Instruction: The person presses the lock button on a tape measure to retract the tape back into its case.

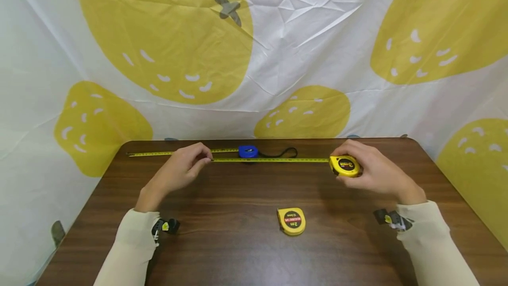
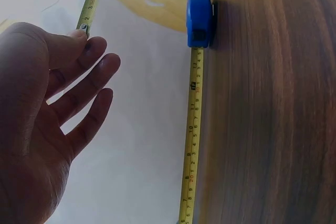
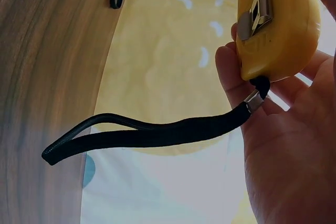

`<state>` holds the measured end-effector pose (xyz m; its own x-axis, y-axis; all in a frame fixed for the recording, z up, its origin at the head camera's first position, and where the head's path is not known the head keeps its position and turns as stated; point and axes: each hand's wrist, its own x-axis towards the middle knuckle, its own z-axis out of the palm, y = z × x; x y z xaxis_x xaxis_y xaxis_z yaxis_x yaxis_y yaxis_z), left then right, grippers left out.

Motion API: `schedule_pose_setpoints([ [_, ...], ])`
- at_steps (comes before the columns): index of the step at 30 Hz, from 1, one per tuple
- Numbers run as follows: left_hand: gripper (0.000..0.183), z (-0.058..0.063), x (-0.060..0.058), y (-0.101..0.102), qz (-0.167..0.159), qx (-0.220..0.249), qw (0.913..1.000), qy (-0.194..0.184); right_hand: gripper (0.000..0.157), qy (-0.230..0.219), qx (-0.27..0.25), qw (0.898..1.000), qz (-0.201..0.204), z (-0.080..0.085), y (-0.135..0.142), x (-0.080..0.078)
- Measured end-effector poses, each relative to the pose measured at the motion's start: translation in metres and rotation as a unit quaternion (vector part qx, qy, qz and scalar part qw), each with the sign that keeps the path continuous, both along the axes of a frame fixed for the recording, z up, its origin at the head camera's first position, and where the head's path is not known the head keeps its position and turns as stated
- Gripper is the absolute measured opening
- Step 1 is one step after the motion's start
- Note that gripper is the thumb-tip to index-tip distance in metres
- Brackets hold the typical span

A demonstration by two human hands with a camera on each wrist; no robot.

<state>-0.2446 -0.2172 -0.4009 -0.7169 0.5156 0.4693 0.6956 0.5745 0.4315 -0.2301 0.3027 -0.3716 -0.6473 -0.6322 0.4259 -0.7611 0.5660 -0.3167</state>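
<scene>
My right hand (image 1: 371,167) grips a yellow tape measure (image 1: 346,166) marked with a 3, between thumb and fingers. From its case a yellow blade (image 1: 274,160) runs straight leftward to my left hand (image 1: 180,167). In the left wrist view, thumb and index finger pinch the metal hook at the blade's end (image 2: 90,6), while the other fingers are loosely bent. The right wrist view shows the case's back with a metal belt clip (image 3: 262,9) and a black wrist strap (image 3: 157,134) hanging from it.
Behind the stretched blade lies a blue tape measure (image 1: 248,151), its own blade (image 1: 148,154) pulled out leftward on the wooden table (image 1: 222,242). A smaller yellow 2 m tape measure (image 1: 291,221) lies nearer me. A lemon-print cloth (image 1: 278,56) hangs along the table's back edge.
</scene>
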Motion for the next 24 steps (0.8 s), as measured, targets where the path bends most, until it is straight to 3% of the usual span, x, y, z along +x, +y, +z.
schedule_pose_setpoints([
  [24,0.007,0.000,0.002,0.018,-0.014,-0.008,0.9999,0.002,0.049,-0.016,-0.002,1.000,0.022,-0.008,-0.020,0.000],
])
